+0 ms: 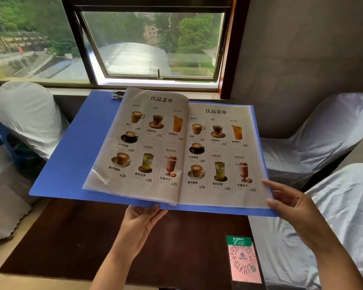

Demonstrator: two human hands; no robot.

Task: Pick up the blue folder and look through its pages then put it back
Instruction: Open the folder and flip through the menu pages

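Note:
The blue folder [76, 151] is held open above a dark wooden table [76, 233]. Its plastic-sleeved pages show drink menus: one turned page [143, 147] lies on the left side, another page [220, 155] lies on the right. My left hand [140, 225] grips the folder from below at the spine, near its front edge. My right hand [296, 204] touches the lower right corner of the right page, fingers spread along the folder's edge. A metal clip [117, 94] sits at the folder's top edge.
A pink and green QR-code card [242, 260] lies on the table's near right. White-covered chairs stand at the left [27, 116] and at the right [323, 143], [314, 231]. A window [153, 42] is straight ahead behind the folder.

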